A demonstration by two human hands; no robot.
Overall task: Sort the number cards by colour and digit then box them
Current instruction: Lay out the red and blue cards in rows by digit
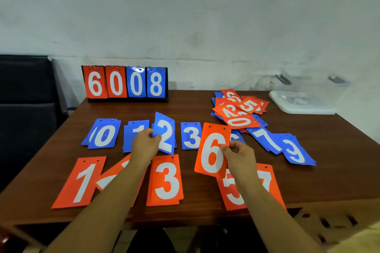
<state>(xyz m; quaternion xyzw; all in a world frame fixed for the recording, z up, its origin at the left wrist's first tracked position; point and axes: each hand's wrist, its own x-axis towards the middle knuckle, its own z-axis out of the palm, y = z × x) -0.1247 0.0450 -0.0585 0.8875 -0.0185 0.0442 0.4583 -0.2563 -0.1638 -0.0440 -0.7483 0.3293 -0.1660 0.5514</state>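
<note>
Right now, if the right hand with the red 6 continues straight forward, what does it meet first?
Probably the blue 6 card just beyond the right hand and its red 6, then the blue 7. Depth is unclear.

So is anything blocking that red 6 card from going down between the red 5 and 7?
Nothing stands between them. The red 6, pinched in the right hand, hangs above the red 5, which overlaps the red 7, leaving no gap.
</note>
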